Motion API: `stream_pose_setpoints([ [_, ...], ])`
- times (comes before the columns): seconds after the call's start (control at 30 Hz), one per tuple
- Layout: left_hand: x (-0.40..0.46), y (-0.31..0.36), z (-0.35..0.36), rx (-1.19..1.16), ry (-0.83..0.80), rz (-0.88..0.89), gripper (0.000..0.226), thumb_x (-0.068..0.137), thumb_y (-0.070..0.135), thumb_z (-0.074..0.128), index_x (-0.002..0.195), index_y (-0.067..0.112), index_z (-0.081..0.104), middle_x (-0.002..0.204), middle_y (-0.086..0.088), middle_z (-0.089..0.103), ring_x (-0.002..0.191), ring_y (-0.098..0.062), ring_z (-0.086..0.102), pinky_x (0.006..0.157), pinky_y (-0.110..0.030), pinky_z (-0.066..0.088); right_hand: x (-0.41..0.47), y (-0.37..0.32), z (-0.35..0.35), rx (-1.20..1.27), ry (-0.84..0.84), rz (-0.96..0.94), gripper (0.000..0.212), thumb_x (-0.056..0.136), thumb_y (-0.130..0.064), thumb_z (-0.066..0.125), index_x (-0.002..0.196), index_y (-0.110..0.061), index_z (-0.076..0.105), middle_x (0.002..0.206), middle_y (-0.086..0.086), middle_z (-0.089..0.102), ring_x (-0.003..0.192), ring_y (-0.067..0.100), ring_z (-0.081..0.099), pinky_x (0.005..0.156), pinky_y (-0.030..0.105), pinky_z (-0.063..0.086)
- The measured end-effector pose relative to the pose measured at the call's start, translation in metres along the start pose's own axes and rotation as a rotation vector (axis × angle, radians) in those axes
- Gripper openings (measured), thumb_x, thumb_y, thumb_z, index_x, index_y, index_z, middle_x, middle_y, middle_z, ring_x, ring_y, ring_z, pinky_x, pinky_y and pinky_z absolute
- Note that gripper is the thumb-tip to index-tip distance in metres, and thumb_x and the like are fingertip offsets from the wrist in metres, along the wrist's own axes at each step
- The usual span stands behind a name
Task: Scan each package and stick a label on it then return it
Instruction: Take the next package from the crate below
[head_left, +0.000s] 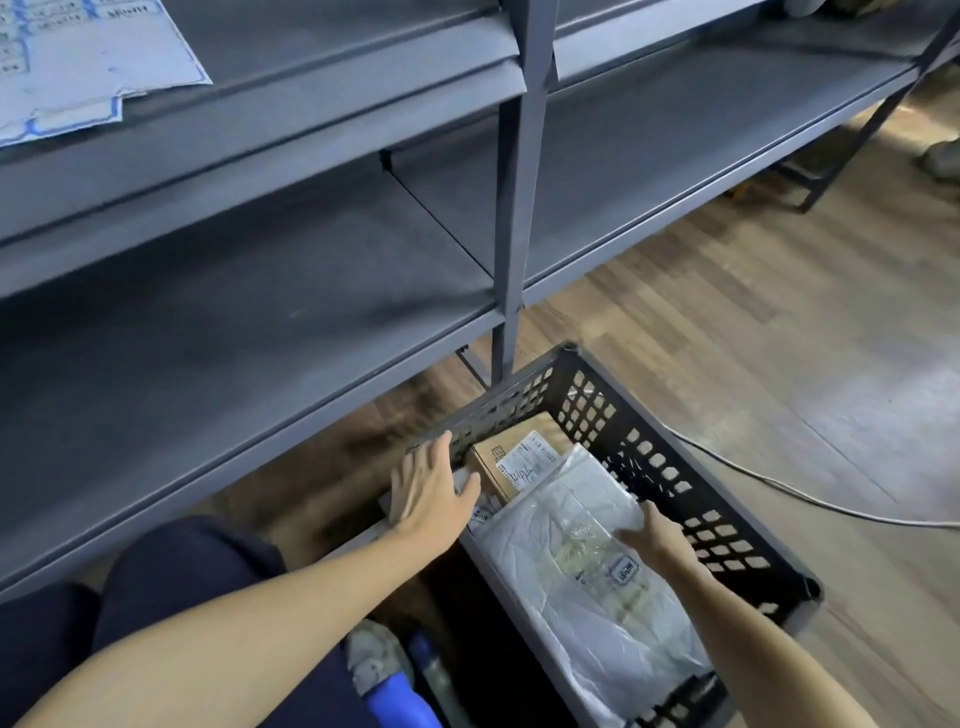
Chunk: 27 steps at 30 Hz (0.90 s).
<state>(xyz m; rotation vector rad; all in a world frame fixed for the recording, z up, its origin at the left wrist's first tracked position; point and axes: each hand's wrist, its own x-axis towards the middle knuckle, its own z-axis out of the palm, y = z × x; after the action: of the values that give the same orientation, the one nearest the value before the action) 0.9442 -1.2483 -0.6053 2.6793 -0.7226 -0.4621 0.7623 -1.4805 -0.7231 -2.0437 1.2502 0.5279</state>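
1. Your left hand (428, 486) is spread flat, fingers straight and slightly apart, palm down over the left side of the black basket (670, 483). It holds nothing; whether the fingertips touch the basket's wall or the small parcels beneath cannot be told.
2. Your right hand (657, 538) reaches into the basket from the right, fingers bent down onto the right edge of the white plastic bag (582, 566). The fingertips are hidden against the bag, so you cannot tell whether they grip it or only rest on it.
3. The white plastic bag lies lengthwise in the basket, filling most of its floor, with a small blue-printed mark on its upper face near your right hand.
4. A brown cardboard box (498, 467) with a white printed label (524, 460) sits at the far end of the basket, partly under the bag's far end and just beside your left thumb.
5. The basket stands on the wooden floor (727, 322) in front of the grey metal shelf (234, 291).
6. Sheets of blue-bordered labels (93, 57) lie on an upper shelf at the top left.
7. A pale cable (810, 501) runs across the floor to the right of the basket.
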Motion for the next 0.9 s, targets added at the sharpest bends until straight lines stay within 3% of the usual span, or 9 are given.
stream_pose_setpoints([
  [0.07,0.0,0.001,0.005,0.049,-0.011,0.018,0.066,0.095,0.046,0.045,0.148,0.017,0.021,0.151,-0.006,0.033,0.138,-0.023,0.028,0.114,-0.038,0.022,-0.006,0.003,0.011,-0.183,0.096,0.024,0.07,0.084,-0.031,0.072,0.138,-0.007,0.035,0.131,0.012,0.051,0.114,0.024,0.051,0.095,0.036,0.045],
  [0.13,-0.001,0.003,0.009,0.087,-0.03,0.042,0.068,0.095,0.048,0.044,0.149,0.017,0.018,0.152,-0.006,0.031,0.139,-0.023,0.027,0.115,-0.039,0.02,-0.012,0.005,0.032,-0.302,0.036,-0.029,0.076,0.083,-0.027,0.073,0.143,-0.007,0.031,0.142,0.013,0.04,0.13,0.026,0.041,0.11,0.038,0.036],
  [0.2,-0.001,0.005,0.011,0.118,-0.045,0.06,0.07,0.094,0.049,0.043,0.15,0.017,0.016,0.153,-0.006,0.028,0.14,-0.024,0.024,0.116,-0.041,0.018,-0.021,0.004,0.051,-0.206,-0.15,-0.048,0.067,0.083,-0.026,0.073,0.137,-0.008,0.037,0.141,0.013,0.039,0.127,0.026,0.044,0.112,0.039,0.035],
  [0.27,-0.002,0.007,0.011,0.146,-0.055,0.079,0.071,0.094,0.05,0.042,0.15,0.017,0.015,0.154,-0.006,0.026,0.141,-0.024,0.022,0.116,-0.041,0.016,-0.028,0.002,0.059,-0.17,-0.204,-0.037,0.06,0.084,-0.034,0.07,0.13,-0.008,0.042,0.136,0.013,0.043,0.12,0.025,0.05,0.109,0.041,0.039],
  [0.33,-0.003,0.006,0.009,0.16,-0.055,0.103,0.071,0.094,0.049,0.042,0.15,0.016,0.015,0.155,-0.005,0.024,0.142,-0.024,0.019,0.117,-0.041,0.013,-0.028,0.0,0.06,-0.281,-0.127,-0.054,0.056,0.086,-0.037,0.066,0.13,-0.01,0.043,0.135,0.012,0.045,0.124,0.024,0.047,0.112,0.044,0.034],
  [0.43,-0.006,0.005,0.002,0.158,-0.057,0.129,0.07,0.094,0.049,0.043,0.151,0.017,0.015,0.156,-0.003,0.023,0.144,-0.022,0.014,0.118,-0.041,0.01,-0.029,-0.01,0.05,-0.398,0.034,-0.089,0.063,0.093,-0.014,0.054,0.149,-0.01,0.023,0.151,0.012,0.031,0.139,0.026,0.031,0.117,0.045,0.023],
  [0.5,-0.007,0.006,-0.004,0.162,-0.054,0.155,0.07,0.094,0.048,0.043,0.151,0.018,0.016,0.156,-0.002,0.023,0.145,-0.021,0.013,0.118,-0.04,0.009,-0.032,-0.025,0.039,-0.379,0.13,-0.125,0.065,0.092,-0.009,0.046,0.151,-0.01,0.018,0.155,0.01,0.026,0.142,0.024,0.026,0.118,0.043,0.021],
  [0.77,-0.012,0.009,-0.052,0.15,-0.004,0.268,0.062,0.094,0.046,0.042,0.148,0.02,0.026,0.152,0.002,0.03,0.142,-0.018,0.018,0.117,-0.036,0.011,-0.06,-0.115,-0.015,-0.326,0.333,-0.255,0.063,0.096,-0.034,0.045,0.152,-0.016,0.022,0.153,0.005,0.033,0.14,0.023,0.029,0.117,0.042,0.021],
  [0.9,-0.015,0.014,-0.095,0.124,0.044,0.326,0.061,0.093,0.047,0.042,0.147,0.022,0.028,0.151,0.002,0.033,0.141,-0.018,0.022,0.116,-0.038,0.013,-0.092,-0.166,-0.06,-0.279,0.485,-0.321,0.059,0.096,-0.034,0.042,0.15,-0.016,0.027,0.153,0.005,0.035,0.14,0.024,0.03,0.116,0.044,0.019],
])
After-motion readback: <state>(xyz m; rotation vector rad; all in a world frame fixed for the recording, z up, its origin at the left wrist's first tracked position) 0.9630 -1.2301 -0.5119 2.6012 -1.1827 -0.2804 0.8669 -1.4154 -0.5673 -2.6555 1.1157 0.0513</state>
